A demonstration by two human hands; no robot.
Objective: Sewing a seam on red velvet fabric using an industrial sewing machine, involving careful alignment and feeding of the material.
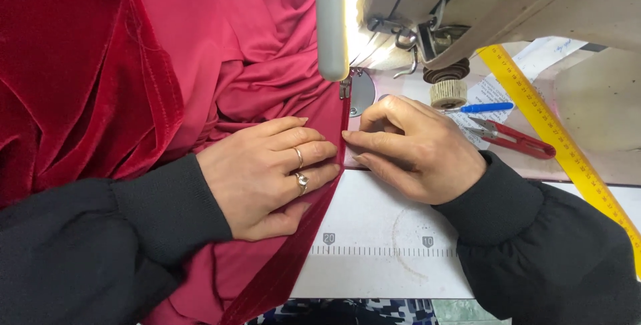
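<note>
A red fabric (267, 71), smooth and softly folded, with a ribbed velvet edge, lies just in front of the sewing machine (427, 11). The left hand (267, 175) presses flat on it, fingers together. The right hand (417, 148) pinches the edge. Red snips (517, 139), a blue pen (484, 107) and a yellow ruler (561, 141) lie right of the machine.

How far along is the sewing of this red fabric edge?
Done: the velvet strip already lies folded along the red fabric edge, running toward the presser foot. In hand: the left hand presses the fabric flat while the right hand pinches the edge just before the foot. Left: the length of strip near the table front is apparently still to pass under the foot; stitches are not discernible.
</note>
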